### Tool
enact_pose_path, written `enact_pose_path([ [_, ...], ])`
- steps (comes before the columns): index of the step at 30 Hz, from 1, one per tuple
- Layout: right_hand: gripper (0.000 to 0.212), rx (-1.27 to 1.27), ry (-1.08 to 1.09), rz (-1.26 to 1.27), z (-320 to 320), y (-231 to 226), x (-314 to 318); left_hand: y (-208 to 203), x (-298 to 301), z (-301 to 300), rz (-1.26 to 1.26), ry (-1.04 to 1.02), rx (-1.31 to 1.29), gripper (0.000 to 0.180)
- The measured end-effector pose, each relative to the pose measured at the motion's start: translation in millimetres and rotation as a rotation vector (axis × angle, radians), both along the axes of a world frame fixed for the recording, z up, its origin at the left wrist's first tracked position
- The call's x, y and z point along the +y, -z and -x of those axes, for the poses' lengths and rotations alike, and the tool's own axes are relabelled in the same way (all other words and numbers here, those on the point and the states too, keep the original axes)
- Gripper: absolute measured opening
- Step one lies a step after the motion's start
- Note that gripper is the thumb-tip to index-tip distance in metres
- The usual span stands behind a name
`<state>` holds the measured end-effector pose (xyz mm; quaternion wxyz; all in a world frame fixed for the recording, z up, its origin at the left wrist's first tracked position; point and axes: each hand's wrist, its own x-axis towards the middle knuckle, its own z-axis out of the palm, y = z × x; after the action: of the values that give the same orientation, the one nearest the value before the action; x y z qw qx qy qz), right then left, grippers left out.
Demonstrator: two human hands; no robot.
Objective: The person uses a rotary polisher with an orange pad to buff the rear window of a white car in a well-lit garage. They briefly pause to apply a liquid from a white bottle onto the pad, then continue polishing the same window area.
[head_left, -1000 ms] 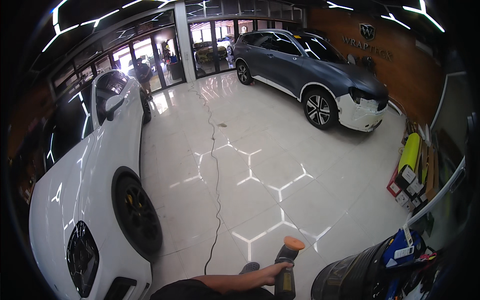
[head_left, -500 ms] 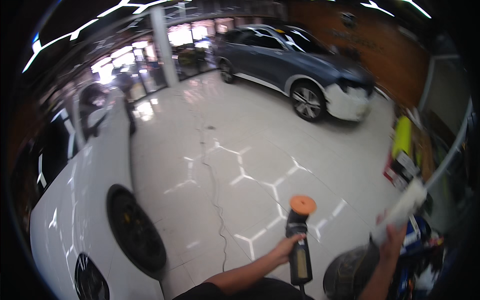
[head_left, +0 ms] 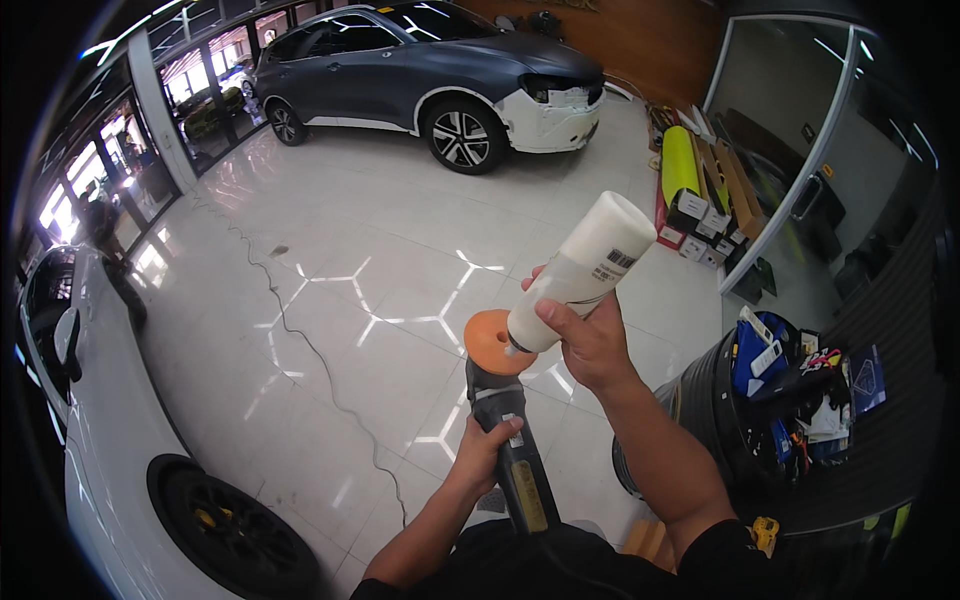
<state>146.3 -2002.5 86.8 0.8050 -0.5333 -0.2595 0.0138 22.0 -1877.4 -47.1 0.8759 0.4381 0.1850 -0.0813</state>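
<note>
My left hand is wrapped round the body of a black car polisher, held with its head up. An orange foam pad tops the polisher, its face turned upward. In my right hand is a white squeeze bottle, tilted with its base up to the right. Its nozzle points down at the pad, close to the small hole in the middle; whether the tip touches the foam I cannot tell.
A white car stands on the left. Across the glossy tiled floor, a dark grey car is parked. A cord runs along the floor. At right are a black drum topped with tools and packets, long boxes and a glass door.
My right hand has brought the bottle leftward and tipped it nozzle-down over the pad. The polisher has shifted left and up in view. The head view has turned to the right.
</note>
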Motion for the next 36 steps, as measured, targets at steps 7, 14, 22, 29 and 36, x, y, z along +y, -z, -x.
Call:
enact_pose_path([
  [7,0.044,0.019,0.077,0.075,-3.8,-0.1,-6.2,12.7,-1.9,-12.7,-0.026,0.082,-0.014,0.048],
  [14,0.043,0.036,0.111,0.009,-13.0,-1.4,-18.0,14.1,-2.2,-24.3,0.043,0.185,-0.014,0.061],
  [22,0.052,0.092,0.14,-0.045,-42.7,5.7,-10.9,17.3,-6.2,-24.7,0.023,0.214,-0.032,0.062],
  [29,0.045,0.178,0.258,-0.225,-46.2,17.9,-37.2,11.9,-16.6,-21.7,0.006,0.188,-0.115,0.055],
  [36,0.048,0.496,0.324,-0.218,7.2,75.7,-133.5,48.7,-7.3,-10.3,0.149,0.182,0.127,0.032],
])
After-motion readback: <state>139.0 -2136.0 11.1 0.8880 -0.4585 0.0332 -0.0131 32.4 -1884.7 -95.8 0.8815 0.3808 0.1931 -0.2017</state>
